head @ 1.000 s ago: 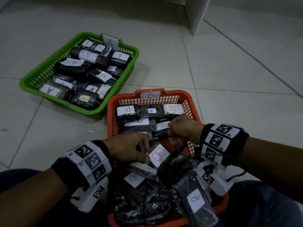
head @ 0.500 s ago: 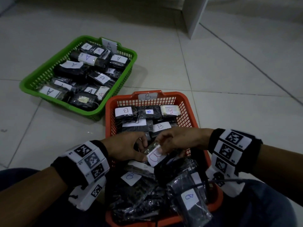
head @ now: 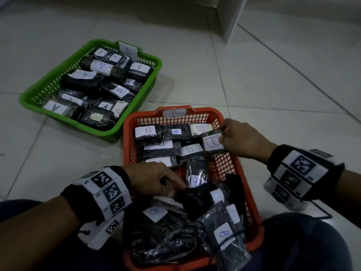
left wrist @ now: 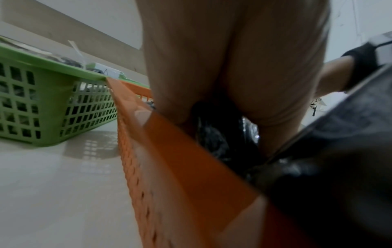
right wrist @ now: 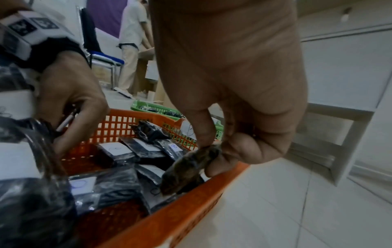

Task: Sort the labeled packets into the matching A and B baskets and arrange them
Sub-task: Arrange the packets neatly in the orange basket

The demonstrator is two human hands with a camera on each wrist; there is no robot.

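Your right hand (head: 241, 139) pinches B packet (head: 212, 142) by its edge, right of frame centre, over orange basket (head: 252, 196), likely to extend neat rows. Left hand (head: 156, 178) fingers curled among loose packets below; grip unclear. Green basket (head: 29, 98) upper left.

The right hand (head: 241, 140) pinches a B packet (head: 212, 142) at the orange basket's (head: 252, 204) far right — the left hand (head: 154, 179) reaches among loose packets near its middle. The green basket (head: 31, 94) sits far left.
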